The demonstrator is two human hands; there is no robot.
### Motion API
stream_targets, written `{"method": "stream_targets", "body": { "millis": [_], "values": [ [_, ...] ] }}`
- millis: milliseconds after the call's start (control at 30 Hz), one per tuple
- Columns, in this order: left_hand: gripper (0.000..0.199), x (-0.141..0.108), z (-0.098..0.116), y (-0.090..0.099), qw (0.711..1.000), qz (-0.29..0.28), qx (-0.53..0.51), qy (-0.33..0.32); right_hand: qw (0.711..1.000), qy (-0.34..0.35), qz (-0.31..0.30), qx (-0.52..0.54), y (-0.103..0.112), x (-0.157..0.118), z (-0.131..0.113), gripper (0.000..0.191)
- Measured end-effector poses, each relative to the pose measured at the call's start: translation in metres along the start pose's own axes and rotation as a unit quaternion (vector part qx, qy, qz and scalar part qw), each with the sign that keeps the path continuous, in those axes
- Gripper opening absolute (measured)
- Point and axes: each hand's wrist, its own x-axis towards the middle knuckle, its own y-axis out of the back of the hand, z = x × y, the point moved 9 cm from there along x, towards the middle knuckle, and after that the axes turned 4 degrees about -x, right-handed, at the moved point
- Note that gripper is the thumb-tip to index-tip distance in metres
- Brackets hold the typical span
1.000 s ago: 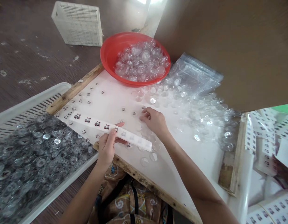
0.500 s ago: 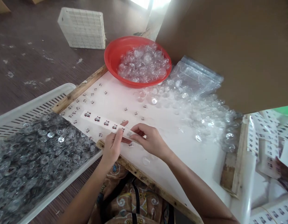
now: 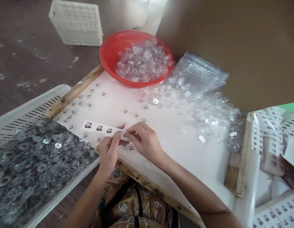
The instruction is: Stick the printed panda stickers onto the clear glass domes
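My left hand (image 3: 109,150) holds a white strip of panda stickers (image 3: 104,129) near its right end, thumb on top and fingers beneath. The strip reaches out to the left above the white tabletop (image 3: 175,167). My right hand (image 3: 147,141) is closed in a pinch at the strip's right end, at a panda sticker (image 3: 125,134). Whether that sticker is lifted off the strip I cannot tell. Small loose panda pieces (image 3: 80,103) lie scattered on the tabletop around the strip, several to the left and a few beyond my hands.
A red basin (image 3: 106,60) of clear plastic domes stands at the back. Loose clear domes (image 3: 206,117) and a plastic bag (image 3: 199,74) lie to its right. A white crate (image 3: 63,91) full of clear pieces is at left; sticker sheets (image 3: 280,209) lie at right. Wooden strips (image 3: 75,90) edge the table.
My right hand has shifted slightly left and now pinches at the strip's end with its fingers closer together. The view has moved a little.
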Motion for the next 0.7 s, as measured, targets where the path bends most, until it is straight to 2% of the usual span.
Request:
{"method": "stream_targets", "body": {
  "millis": [67, 133, 200, 267, 333, 400, 500, 700],
  "values": [
    [0.036, 0.001, -0.001, -0.001, 1.0, 0.001, -0.018, 0.0, 0.997, 0.05, 0.034, -0.046, 0.003, -0.003, -0.013, 0.014],
    [0.036, 0.003, -0.003, -0.002, 0.999, -0.002, -0.046, 0.006, 0.996, 0.065, 0.053, -0.031, 0.013, -0.004, -0.017, 0.014],
    [0.035, 0.004, -0.005, -0.001, 0.997, 0.002, -0.075, 0.008, 0.996, 0.022, 0.077, 0.027, 0.032, -0.001, -0.006, 0.01],
    [0.035, 0.004, -0.005, 0.001, 0.995, 0.005, -0.095, 0.008, 0.99, -0.059, 0.105, 0.077, 0.052, 0.003, 0.019, 0.007],
    [0.034, 0.003, -0.004, 0.001, 0.994, -0.009, -0.11, 0.007, 0.981, -0.138, 0.104, 0.087, 0.062, 0.005, 0.049, 0.008],
    [0.032, 0.001, -0.002, 0.0, 0.992, -0.033, -0.125, 0.008, 0.979, -0.182, 0.053, 0.072, 0.056, 0.004, 0.073, 0.01],
    [0.03, -0.001, 0.002, 0.001, 0.988, -0.05, -0.148, -0.001, 0.979, -0.198, -0.027, 0.05, 0.034, 0.0, 0.092, 0.012],
    [0.021, -0.002, 0.007, 0.002, 0.983, -0.047, -0.174, -0.023, 0.98, -0.183, -0.059, -0.054, 0.014, -0.002, 0.085, 0.007]
  ]
}}
